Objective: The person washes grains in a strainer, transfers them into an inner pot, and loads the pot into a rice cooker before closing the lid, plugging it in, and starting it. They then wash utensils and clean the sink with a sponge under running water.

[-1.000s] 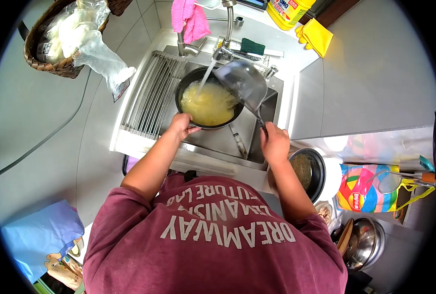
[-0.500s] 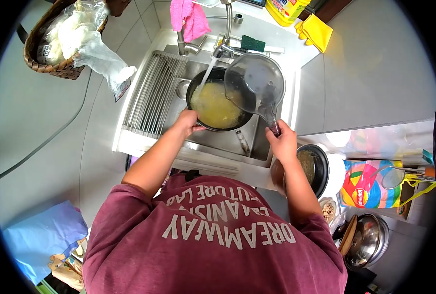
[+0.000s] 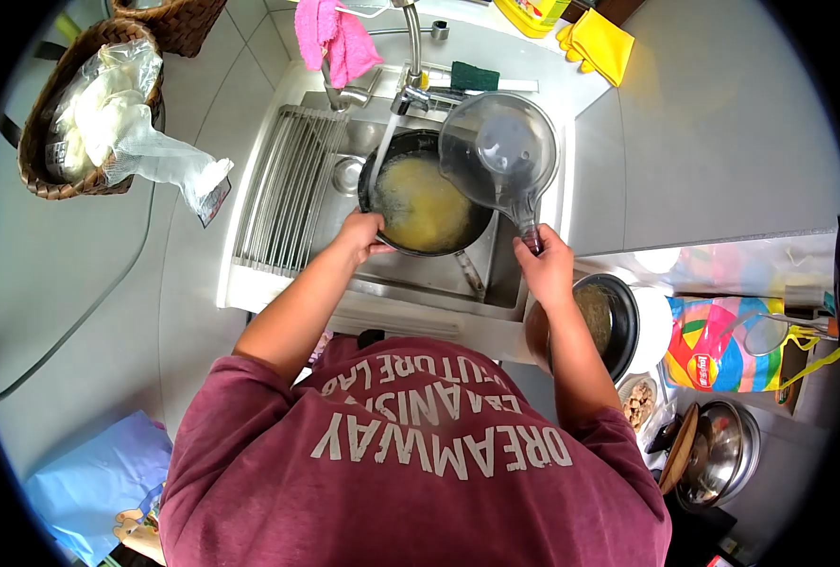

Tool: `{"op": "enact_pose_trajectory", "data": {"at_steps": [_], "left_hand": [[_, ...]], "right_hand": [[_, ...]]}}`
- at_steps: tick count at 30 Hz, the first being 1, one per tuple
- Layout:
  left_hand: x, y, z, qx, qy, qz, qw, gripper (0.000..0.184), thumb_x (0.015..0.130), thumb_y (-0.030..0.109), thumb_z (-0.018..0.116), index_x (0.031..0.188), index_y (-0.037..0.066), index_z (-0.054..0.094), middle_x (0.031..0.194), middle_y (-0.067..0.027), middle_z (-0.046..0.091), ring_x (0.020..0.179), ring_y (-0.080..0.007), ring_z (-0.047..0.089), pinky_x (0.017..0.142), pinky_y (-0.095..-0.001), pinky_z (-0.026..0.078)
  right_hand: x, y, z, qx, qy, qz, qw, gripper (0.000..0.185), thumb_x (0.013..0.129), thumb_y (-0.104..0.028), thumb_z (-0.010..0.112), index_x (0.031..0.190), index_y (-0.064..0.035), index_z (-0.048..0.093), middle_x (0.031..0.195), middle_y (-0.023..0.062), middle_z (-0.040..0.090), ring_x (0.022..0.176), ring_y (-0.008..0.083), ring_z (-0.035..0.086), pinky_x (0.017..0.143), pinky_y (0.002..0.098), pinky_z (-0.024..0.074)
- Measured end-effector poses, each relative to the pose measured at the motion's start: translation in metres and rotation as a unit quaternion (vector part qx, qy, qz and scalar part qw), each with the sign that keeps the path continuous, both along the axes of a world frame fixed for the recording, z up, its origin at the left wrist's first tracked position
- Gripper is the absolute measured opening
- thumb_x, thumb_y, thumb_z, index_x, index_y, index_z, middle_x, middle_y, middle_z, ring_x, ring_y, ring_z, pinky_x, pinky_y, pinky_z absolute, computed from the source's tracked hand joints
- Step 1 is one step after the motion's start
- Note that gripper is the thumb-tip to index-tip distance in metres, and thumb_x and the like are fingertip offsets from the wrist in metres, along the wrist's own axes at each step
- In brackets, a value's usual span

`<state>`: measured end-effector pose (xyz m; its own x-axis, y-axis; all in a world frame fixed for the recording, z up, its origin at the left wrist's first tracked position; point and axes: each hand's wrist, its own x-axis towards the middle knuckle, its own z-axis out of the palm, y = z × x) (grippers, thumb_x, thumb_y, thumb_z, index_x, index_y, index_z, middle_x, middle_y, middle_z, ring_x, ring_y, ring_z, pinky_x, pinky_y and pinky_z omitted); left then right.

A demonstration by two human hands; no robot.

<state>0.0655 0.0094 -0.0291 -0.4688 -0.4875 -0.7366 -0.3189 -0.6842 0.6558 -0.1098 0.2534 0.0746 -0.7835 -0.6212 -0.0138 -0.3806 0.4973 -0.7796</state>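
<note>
My left hand point(image 3: 363, 234) grips the near left rim of a black pot point(image 3: 403, 241) in the sink. Yellowish, cloudy water point(image 3: 425, 203) with blurred contents fills much of the pot. From the tap point(image 3: 409, 94) a stream runs down into its left side. In my right hand point(image 3: 545, 260) is the handle of a clear, grey-tinted ladle point(image 3: 500, 146), a large round scoop, held over the pot's right side. A knife-like tool point(image 3: 470, 274) with a patterned handle lies in the sink, partly hidden behind the pot.
A steel rack point(image 3: 292, 189) covers the sink's left side. Right of the sink stand a second dark pot point(image 3: 618, 326), a snack bag point(image 3: 718, 345) and steel lids point(image 3: 713, 454). Baskets point(image 3: 37, 151) sit at the upper left; yellow gloves point(image 3: 600, 47) lie upper right.
The ladle has swung right and slightly up, off the pot's middle, and its blur has gone. The pot has shifted right with my left hand. The camera view has tilted slightly.
</note>
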Motion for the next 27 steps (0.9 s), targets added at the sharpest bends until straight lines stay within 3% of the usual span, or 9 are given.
{"op": "enact_pose_trajectory", "data": {"at_steps": [6,9,14,27], "left_hand": [[0.032,-0.010,0.020,0.000,0.018,0.057,0.998,0.044,0.074,-0.001,0.051,0.118,0.002,0.045,0.098,-0.0176,0.060,0.076,-0.0335,0.064,0.067,-0.0458,0.059],[0.048,-0.015,0.024,-0.014,0.002,0.087,0.996,0.043,0.074,-0.001,0.051,0.117,0.001,0.046,0.098,-0.0177,0.060,0.077,-0.0338,0.065,0.067,-0.0461,0.059],[0.072,-0.031,0.005,0.012,-0.001,0.126,0.992,0.030,0.078,0.001,0.050,0.105,-0.012,0.052,0.091,-0.0264,0.061,0.071,-0.0371,0.065,0.061,-0.0427,0.061],[0.079,-0.029,0.022,-0.022,0.015,0.156,0.987,0.031,0.079,0.001,0.050,0.107,-0.012,0.051,0.090,-0.0257,0.061,0.068,-0.0349,0.065,0.060,-0.0420,0.061]], "right_hand": [[-0.003,-0.009,-0.008,-0.044,-0.263,0.000,0.964,0.020,0.085,-0.010,0.065,0.071,-0.0046,0.051,0.054,0.0009,0.052,0.042,0.0091,0.047,0.041,0.0243,0.0375],[0.000,-0.018,-0.011,-0.078,-0.292,0.009,0.953,0.019,0.085,-0.007,0.064,0.072,-0.0045,0.051,0.055,0.0020,0.053,0.042,0.0104,0.047,0.041,0.0254,0.0363],[0.003,-0.036,-0.008,-0.104,-0.331,0.009,0.938,0.017,0.086,-0.008,0.063,0.073,-0.0037,0.052,0.058,0.0035,0.054,0.042,0.0125,0.049,0.042,0.0264,0.0365],[-0.003,-0.041,-0.013,-0.094,-0.362,0.002,0.928,0.016,0.086,-0.009,0.063,0.074,-0.0031,0.054,0.059,0.0044,0.054,0.042,0.0137,0.048,0.042,0.0275,0.0368]]}}
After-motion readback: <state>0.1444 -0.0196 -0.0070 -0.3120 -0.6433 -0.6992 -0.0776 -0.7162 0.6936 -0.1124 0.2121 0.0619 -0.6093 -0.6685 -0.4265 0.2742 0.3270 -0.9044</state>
